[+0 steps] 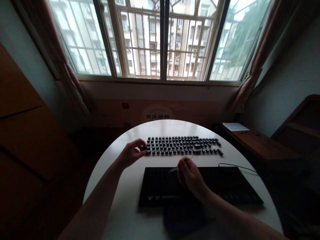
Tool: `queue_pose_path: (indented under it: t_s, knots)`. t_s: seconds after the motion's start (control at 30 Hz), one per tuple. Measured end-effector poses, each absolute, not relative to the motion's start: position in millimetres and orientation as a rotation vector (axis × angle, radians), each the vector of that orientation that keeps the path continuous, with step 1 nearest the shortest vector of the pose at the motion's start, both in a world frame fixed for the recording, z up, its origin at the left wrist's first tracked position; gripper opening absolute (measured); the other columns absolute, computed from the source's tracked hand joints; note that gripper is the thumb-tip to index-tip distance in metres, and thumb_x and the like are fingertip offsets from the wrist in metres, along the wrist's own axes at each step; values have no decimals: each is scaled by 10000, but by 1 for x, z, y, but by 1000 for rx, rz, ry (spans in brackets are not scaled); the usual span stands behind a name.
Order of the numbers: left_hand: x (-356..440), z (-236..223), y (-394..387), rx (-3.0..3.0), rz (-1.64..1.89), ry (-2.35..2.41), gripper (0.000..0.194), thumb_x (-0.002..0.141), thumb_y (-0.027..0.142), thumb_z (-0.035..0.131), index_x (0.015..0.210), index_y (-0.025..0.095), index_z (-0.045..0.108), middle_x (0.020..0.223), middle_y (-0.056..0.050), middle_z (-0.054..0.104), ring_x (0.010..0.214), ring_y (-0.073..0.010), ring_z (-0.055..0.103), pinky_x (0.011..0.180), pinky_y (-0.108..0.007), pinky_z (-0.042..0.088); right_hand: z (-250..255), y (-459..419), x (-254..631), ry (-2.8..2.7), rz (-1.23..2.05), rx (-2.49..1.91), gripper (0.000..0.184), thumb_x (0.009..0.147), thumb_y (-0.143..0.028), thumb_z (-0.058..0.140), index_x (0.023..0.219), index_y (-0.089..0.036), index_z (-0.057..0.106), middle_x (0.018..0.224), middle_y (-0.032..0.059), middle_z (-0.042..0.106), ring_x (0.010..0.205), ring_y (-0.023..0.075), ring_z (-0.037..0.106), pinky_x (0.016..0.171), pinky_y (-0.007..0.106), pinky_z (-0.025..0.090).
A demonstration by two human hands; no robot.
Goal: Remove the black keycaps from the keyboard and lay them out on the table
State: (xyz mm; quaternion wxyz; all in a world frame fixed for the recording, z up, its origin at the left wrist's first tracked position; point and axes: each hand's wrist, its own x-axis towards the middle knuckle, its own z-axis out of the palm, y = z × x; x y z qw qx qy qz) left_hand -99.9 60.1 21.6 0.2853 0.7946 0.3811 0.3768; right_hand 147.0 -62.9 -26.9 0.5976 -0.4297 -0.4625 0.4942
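Dark keycaps (172, 145) stand in several neat rows on the round white table (120, 196). At the left end of these rows, my left hand (130, 153) pinches a dark keycap (144, 148) between thumb and fingertips. My right hand (188, 173) is closed around a slim tool (173, 169) above the keyboard; faint thin wires show beyond the fingers, like those of a keycap puller. Beneath that hand lies the black keyboard base (225, 186), too dark to make out most of its surface. A few pale keycap shapes (150, 198) show along its near left edge.
From the keyboard's back edge a black cable (240, 164) runs off to the right over the table rim. A dark flat object (183, 218) lies at the near edge, partly in shadow. A wooden side table (265, 141) with a paper (235, 127) stands at right, below the window.
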Motion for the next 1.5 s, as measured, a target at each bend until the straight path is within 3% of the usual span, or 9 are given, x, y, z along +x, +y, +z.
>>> queue_pose_path:
  t_s: [0.23,0.4,0.67,1.5]
  knots:
    - [-122,7,74,2284,727,1220,269,710,280,708,965,196,688,847,-22,714,693,-156,622,657,-267,488,-37,-70,149,-1307,1063,-967,351,920,-528,552,816,-204,468,548,-71,483,422,67,435,398,166,324]
    - [-121,1,75,2315,601,1264,176,708,322,697,808,183,655,772,-9,680,680,-163,616,623,-252,453,-39,-72,150,-1395,1022,-982,323,941,-497,534,822,-202,480,560,-61,491,444,80,453,424,185,332]
    - [-113,-6,70,2288,363,1351,109,661,252,637,741,178,638,672,13,609,635,-158,570,569,-232,391,-34,-76,149,-1459,1042,-991,320,953,-498,502,815,-211,475,538,-64,448,443,93,405,436,212,309]
    - [-117,-9,75,2322,447,1330,182,716,245,624,860,195,725,778,-20,685,671,-160,601,641,-245,429,-36,-80,151,-1618,995,-1037,316,946,-494,508,814,-207,525,524,-59,407,455,108,353,460,237,260]
